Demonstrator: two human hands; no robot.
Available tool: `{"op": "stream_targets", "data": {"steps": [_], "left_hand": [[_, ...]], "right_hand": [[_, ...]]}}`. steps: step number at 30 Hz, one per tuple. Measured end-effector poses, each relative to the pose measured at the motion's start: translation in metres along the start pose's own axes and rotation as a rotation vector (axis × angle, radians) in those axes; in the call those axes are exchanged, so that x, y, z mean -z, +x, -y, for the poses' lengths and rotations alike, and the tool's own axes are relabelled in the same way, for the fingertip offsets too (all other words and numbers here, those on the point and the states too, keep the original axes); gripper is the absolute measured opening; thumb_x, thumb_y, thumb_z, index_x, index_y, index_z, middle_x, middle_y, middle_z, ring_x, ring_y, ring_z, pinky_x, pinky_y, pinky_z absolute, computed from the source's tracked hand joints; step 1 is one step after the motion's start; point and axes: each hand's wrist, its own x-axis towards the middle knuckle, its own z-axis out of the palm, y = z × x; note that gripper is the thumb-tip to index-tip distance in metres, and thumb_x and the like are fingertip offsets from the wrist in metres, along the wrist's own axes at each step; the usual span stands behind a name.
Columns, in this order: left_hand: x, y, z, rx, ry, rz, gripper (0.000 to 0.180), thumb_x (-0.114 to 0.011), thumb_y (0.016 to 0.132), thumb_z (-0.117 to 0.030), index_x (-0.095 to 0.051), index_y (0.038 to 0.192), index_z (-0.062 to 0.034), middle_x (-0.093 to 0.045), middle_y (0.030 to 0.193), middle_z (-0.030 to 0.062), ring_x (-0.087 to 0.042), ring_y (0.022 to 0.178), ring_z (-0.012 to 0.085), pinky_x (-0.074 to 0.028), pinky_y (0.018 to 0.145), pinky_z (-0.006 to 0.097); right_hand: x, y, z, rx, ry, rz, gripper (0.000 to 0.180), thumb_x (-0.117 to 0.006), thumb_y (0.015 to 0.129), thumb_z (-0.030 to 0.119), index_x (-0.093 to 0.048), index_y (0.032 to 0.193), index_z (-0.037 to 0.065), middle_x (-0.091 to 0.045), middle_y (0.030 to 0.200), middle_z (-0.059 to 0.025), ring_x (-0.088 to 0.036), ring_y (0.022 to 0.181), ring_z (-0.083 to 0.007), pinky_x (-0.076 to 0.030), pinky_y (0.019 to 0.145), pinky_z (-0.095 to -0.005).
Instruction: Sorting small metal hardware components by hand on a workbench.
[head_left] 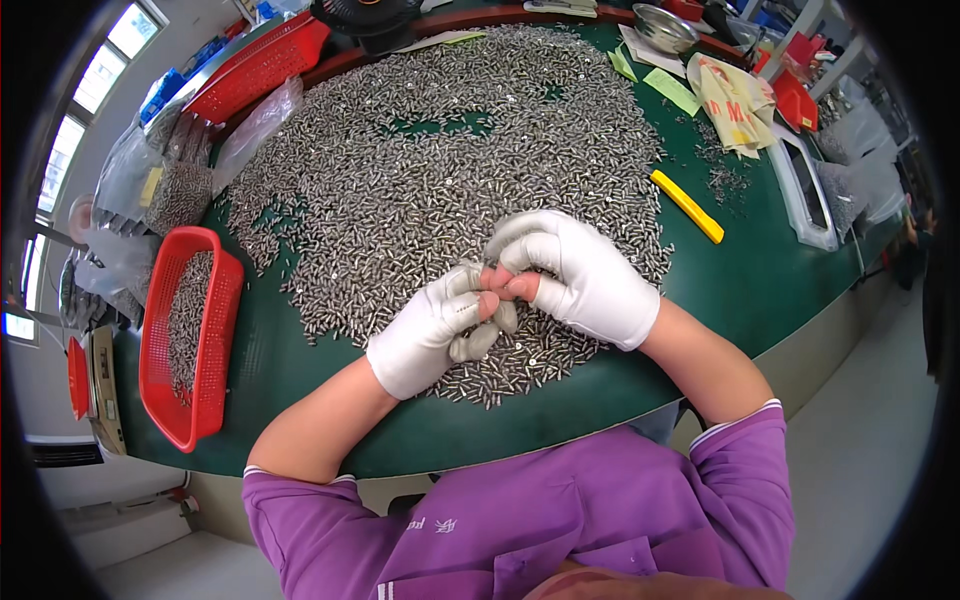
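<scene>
A wide heap of small, shiny metal pieces (430, 200), short and pin-like, is spread over the green tabletop (290, 400). Over its near side my hands meet, both in white gloves with some bare fingertips. My left hand (425, 330) is closed, its thumb and index finger pinched and the other fingers curled. From the right, my right hand (585, 280) bends its fingers down, and its thumb and index tips press together against the left fingertips. Whatever lies between the fingertips is too small and too covered to name.
At the left stands a red plastic basket (222, 330) with more metal pieces inside. Another red basket (260, 75) sits at the far left, near plastic bags. A yellow bar-shaped tool (688, 207) lies right of the heap. Beyond it are a printed cloth bag (730, 100) and a metal bowl (665, 28).
</scene>
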Motion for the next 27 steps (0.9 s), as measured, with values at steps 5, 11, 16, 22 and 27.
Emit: {"op": "stream_targets", "data": {"steps": [5, 11, 16, 22, 27], "left_hand": [[-0.004, -0.002, 0.001, 0.033, -0.01, -0.054, 0.025, -0.065, 0.092, -0.03, -0.055, 0.107, -0.0136, -0.06, 0.085, -0.0001, -0.046, 0.059, 0.0035, -0.033, 0.05, 0.017], [-0.004, -0.002, 0.0, 0.041, -0.057, -0.076, 0.019, -0.062, 0.094, -0.029, -0.057, 0.102, -0.0127, -0.061, 0.085, 0.0, -0.046, 0.059, 0.0042, -0.033, 0.05, 0.017], [-0.005, -0.002, -0.003, 0.027, -0.063, -0.041, 0.026, -0.057, 0.095, -0.036, -0.058, 0.103, -0.0111, -0.059, 0.084, 0.0011, -0.045, 0.059, 0.0059, -0.034, 0.052, 0.018], [-0.005, -0.003, -0.004, 0.043, 0.032, -0.093, 0.036, -0.052, 0.095, -0.044, -0.057, 0.106, -0.01, -0.059, 0.088, 0.0016, -0.044, 0.058, 0.0059, -0.033, 0.052, 0.018], [-0.003, -0.002, -0.002, -0.001, 0.003, -0.022, 0.031, -0.058, 0.094, -0.037, -0.055, 0.111, -0.0112, -0.06, 0.091, 0.0012, -0.044, 0.06, 0.0047, -0.034, 0.054, 0.017]], "right_hand": [[-0.001, 0.001, -0.002, 0.099, -0.037, 0.018, 0.021, -0.07, 0.079, 0.012, -0.066, 0.099, 0.009, -0.062, 0.105, -0.0087, -0.06, 0.1, -0.0294, -0.05, 0.086, -0.0386], [-0.002, 0.001, -0.007, -0.035, -0.222, -0.03, 0.025, -0.071, 0.075, 0.012, -0.066, 0.099, 0.01, -0.062, 0.109, -0.0082, -0.058, 0.106, -0.03, -0.048, 0.09, -0.0409], [-0.008, -0.001, -0.011, -0.009, -0.449, 0.044, 0.014, -0.072, 0.071, 0.019, -0.069, 0.084, 0.013, -0.062, 0.11, -0.005, -0.055, 0.11, -0.0261, -0.044, 0.092, -0.0427], [-0.006, 0.0, -0.013, 0.002, -0.445, 0.026, 0.009, -0.069, 0.075, 0.016, -0.066, 0.081, 0.011, -0.062, 0.103, -0.0051, -0.056, 0.106, -0.0249, -0.045, 0.088, -0.041], [0.001, -0.002, -0.007, -0.136, 0.033, -0.058, 0.013, -0.065, 0.084, 0.015, -0.063, 0.09, 0.003, -0.063, 0.102, -0.0109, -0.061, 0.098, -0.0279, -0.049, 0.086, -0.0367]]}}
